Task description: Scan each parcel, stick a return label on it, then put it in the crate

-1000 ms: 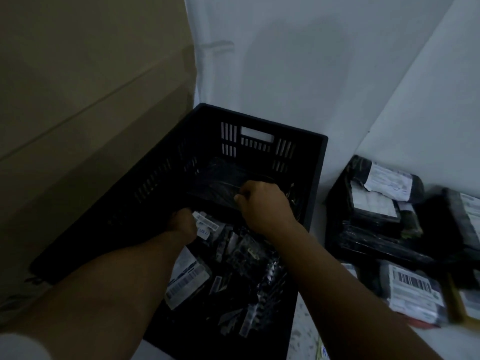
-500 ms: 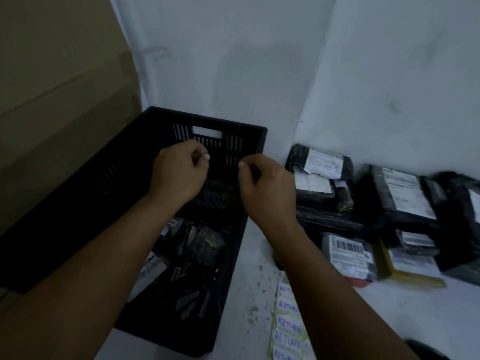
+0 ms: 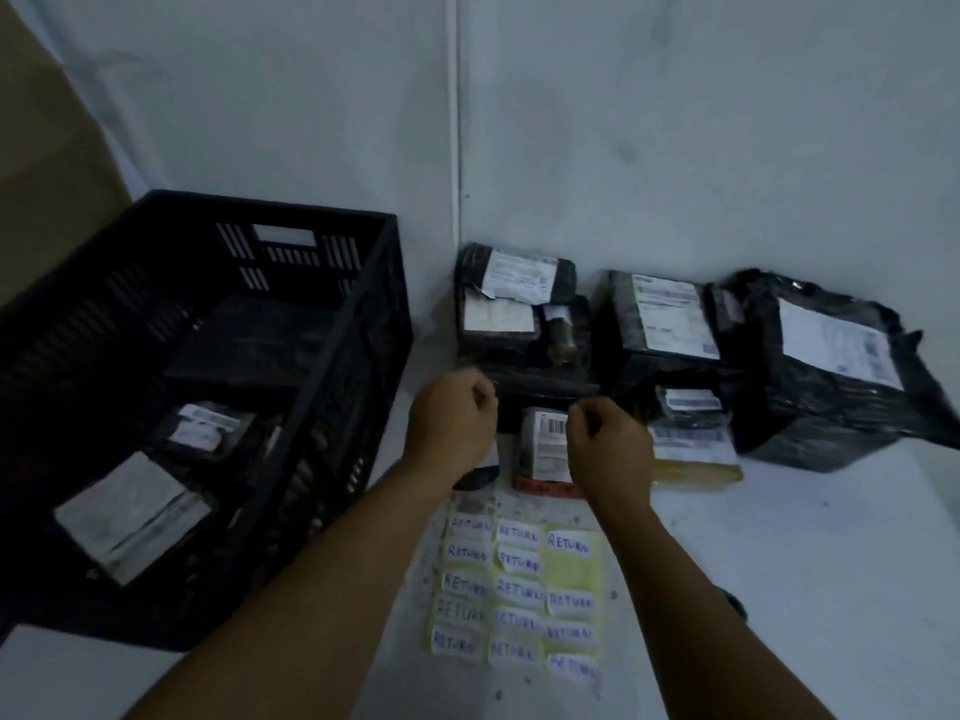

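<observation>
A black plastic crate (image 3: 332, 356) stands at the left with several labelled black parcels (image 3: 130, 511) inside. A heap of black-wrapped parcels (image 3: 670, 324) with white shipping labels lies in the corner against the wall. My left hand (image 3: 449, 423) and my right hand (image 3: 610, 449) hover side by side above the near edge of the heap, fingers curled, holding nothing. Between them a small parcel with a barcode label (image 3: 545, 444) lies on the white surface. A yellow sheet of handwritten RETURN labels (image 3: 519, 595) lies below my hands.
A large brown cardboard box (image 3: 47, 163) stands behind the crate at the far left. White walls meet in a corner behind the parcels. A dark object (image 3: 732, 602) peeks out beside my right forearm. A yellow padded envelope (image 3: 696, 470) lies at the heap's front.
Both hands have come out of the crate and swung right to the parcel heap. The parcel they set down stays in the crate. The view has turned right, showing the label sheet.
</observation>
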Demonstrator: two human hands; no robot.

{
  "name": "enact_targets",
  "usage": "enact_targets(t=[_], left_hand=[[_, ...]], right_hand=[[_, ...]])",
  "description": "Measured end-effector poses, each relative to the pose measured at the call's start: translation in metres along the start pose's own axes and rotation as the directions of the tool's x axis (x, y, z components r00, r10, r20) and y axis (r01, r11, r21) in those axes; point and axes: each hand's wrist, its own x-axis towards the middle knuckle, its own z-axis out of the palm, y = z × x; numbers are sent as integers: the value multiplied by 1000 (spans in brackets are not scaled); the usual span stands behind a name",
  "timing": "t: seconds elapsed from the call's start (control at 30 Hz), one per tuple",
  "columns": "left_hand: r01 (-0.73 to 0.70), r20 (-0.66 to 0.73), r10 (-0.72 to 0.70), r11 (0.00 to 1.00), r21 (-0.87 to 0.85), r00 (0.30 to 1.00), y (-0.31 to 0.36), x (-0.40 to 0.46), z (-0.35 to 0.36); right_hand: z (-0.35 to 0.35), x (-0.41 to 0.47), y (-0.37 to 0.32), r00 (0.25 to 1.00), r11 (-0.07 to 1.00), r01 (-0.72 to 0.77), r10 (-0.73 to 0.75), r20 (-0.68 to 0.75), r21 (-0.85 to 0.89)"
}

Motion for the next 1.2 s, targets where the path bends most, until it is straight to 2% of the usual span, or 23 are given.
enact_targets(t=[0.17,0.33,0.7,0.87,1.03,1.13,1.2], left_hand=[[190,127,-186,981,-21,974,-27,-5,68],[234,132,-231,972,-6,964,-29,-4,103],[223,281,-192,971,-82,940,-30,-13,120],[227,251,-193,967,-115,948,-34,-32,118],[219,231,-174,957,-190,957,-35,-45,118],[210,242,-151,947,-241,959,-34,-49,115],[193,263,-122,944,-268,957,-33,-52,112]], right_hand=[[2,-6,61,987,988,-157,157,27,-10],[14,-9,87,953,959,-277,266,142,59],[13,-24,93,947,955,-282,261,188,92],[4,-44,93,953,965,-252,235,192,70],[-20,-75,90,972,974,-218,211,105,63],[-48,-100,96,982,986,-162,158,-98,-28],[-65,-114,105,957,966,-234,210,-199,-109]])
